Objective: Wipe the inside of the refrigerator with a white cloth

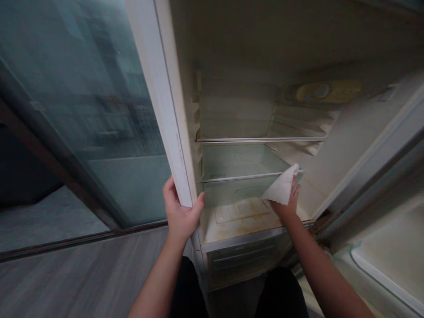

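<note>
An old refrigerator (185, 110) stands in front of me with its inside showing. My left hand (182, 212) grips the left front edge of the cabinet, thumb on the inner side and fingers around the outside. Low inside on the right, my right hand (289, 205) holds a white cloth (282, 185) near the right end of the lower glass shelf (245, 176). The cloth hides part of the shelf's edge and some of the fingers. Brownish-yellow stains mark the compartment floor (241, 216) below.
Higher up is another glass shelf (261, 140), and a yellowed lamp housing (327, 92) is on the right wall. The fridge door (391, 256) stands open at the right. A lower compartment (245, 260) sits near my knees. Glass sliding panels (129, 176) and a grey floor (109, 278) lie left.
</note>
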The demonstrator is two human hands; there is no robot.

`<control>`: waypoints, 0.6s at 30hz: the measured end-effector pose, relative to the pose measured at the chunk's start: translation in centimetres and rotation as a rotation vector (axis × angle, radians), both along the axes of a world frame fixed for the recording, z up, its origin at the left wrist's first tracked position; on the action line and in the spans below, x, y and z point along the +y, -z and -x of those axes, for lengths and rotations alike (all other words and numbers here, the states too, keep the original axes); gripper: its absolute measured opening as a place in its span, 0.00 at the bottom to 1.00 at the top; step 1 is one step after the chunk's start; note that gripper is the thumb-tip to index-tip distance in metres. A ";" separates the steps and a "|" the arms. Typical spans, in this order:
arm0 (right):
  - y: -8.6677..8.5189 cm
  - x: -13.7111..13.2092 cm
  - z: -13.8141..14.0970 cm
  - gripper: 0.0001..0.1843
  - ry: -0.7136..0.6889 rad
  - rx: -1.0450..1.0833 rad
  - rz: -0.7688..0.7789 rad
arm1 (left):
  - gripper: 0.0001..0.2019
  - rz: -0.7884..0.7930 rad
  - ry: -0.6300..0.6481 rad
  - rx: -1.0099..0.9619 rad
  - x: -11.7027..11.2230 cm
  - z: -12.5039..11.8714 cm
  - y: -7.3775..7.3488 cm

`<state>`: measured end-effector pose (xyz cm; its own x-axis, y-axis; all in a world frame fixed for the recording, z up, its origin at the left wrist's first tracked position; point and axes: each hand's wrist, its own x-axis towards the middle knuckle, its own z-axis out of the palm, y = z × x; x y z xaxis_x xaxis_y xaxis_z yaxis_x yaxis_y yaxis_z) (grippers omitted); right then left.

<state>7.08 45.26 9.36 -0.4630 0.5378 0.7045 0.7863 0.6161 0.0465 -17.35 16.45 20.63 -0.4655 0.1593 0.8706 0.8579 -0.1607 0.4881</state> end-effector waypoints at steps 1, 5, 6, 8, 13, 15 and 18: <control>-0.2 0.5 -0.6 0.33 -0.001 0.018 0.003 | 0.36 0.011 -0.004 0.000 0.0 0.0 0.0; -1.3 1.6 -2.3 0.31 0.095 0.093 0.071 | 0.37 0.023 0.007 -0.007 -0.1 0.0 -0.1; -1.5 1.6 -2.6 0.33 0.142 0.090 0.093 | 0.37 0.018 0.012 -0.008 -0.1 0.0 -0.1; -1.4 1.0 -3.1 0.39 0.210 0.043 0.134 | 0.37 0.010 0.021 -0.013 -0.1 -0.1 -0.2; 1.6 -1.5 -3.7 0.27 0.186 -0.156 0.269 | 0.36 0.011 0.009 -0.035 0.0 -0.1 -0.2; 2.7 -2.1 -3.8 0.24 0.133 -0.181 0.292 | 0.37 0.013 0.002 -0.041 0.0 -0.2 -0.2; 3.2 -3.1 -3.4 0.22 0.101 -0.157 0.312 | 0.36 0.007 0.007 -0.042 0.0 -0.2 -0.1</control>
